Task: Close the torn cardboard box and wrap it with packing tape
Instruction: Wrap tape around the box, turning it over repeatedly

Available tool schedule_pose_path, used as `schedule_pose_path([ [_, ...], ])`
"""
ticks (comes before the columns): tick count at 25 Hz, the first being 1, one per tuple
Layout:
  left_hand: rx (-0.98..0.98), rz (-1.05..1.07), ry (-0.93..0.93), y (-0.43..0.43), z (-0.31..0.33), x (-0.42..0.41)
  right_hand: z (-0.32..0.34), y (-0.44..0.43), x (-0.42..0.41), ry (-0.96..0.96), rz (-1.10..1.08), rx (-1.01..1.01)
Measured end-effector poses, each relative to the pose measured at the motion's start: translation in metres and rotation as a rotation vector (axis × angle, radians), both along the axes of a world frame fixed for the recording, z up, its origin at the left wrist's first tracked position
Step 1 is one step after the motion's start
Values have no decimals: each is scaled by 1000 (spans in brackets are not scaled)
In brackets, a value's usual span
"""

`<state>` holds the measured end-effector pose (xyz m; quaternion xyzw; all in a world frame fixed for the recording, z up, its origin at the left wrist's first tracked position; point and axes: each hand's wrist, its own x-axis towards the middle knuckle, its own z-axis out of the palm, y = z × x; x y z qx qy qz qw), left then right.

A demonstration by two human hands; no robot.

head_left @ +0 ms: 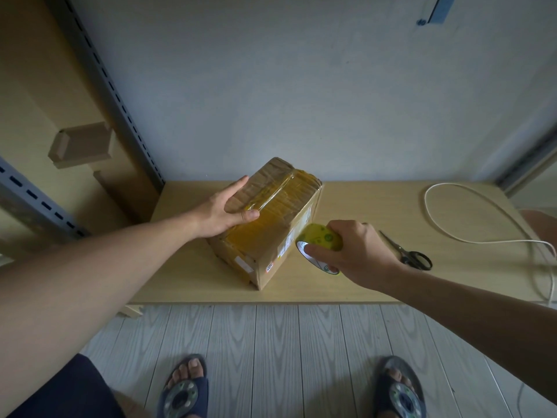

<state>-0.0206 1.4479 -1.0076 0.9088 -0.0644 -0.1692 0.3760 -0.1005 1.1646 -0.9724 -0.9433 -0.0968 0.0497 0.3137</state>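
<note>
Fingers (340, 230) of the right hand (358, 254) curl over a yellow-green tape roll (320, 236), gripping it, with the thumb pressed on the roll's white inner ring. The roll is held on edge, close against the right side of the box (271, 233). Whether it touches the cardboard cannot be told. The left hand (224, 211) lies flat on the box top, fingers straight and spread toward the far left edge. Its thumb rests along a glossy band of tape and it grips nothing.

Nearest the viewer are two feet in dark sandals (184, 387), set well apart on a pale wood-grain floor (271, 342). A patch of dark cloth (60, 387) shows at the bottom left. Both bare forearms reach forward from the lower corners.

Beyond the floor is a light wooden counter (196, 282). The box sits on it left of centre, closed and turned at an angle, with one corner pointing toward the viewer. The cardboard is creased and worn. Wide yellowish tape covers much of the top, and small labels show on the near and right sides.

Right of the right hand, black-handled scissors (407, 254) lie on the counter, partly hidden by the hand. Farther right, a white cord (470, 226) loops across the surface and runs off the right edge.

Behind the counter is a plain grey-white wall (271, 86). At the left, a slotted grey metal rail (111, 95) slants up beside beige panels.
</note>
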Motion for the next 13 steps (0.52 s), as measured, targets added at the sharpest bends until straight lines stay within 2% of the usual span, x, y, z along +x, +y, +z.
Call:
schedule_pose_path([
  [5, 42, -18, 15, 4, -4, 1, -20, 3, 3, 48, 10, 34],
  [7, 86, -58, -54, 5, -6, 0, -26, 6, 4, 44, -1, 40],
  [10, 385, -343, -400, -7, 0, 1, -32, 8, 6, 64, 6, 26],
  [11, 428, -436, -431, -13, 5, -1, -33, 7, 6, 75, 15, 14],
  [13, 470, -509, -366, -24, 12, -8, -34, 5, 8, 86, 25, 6],
])
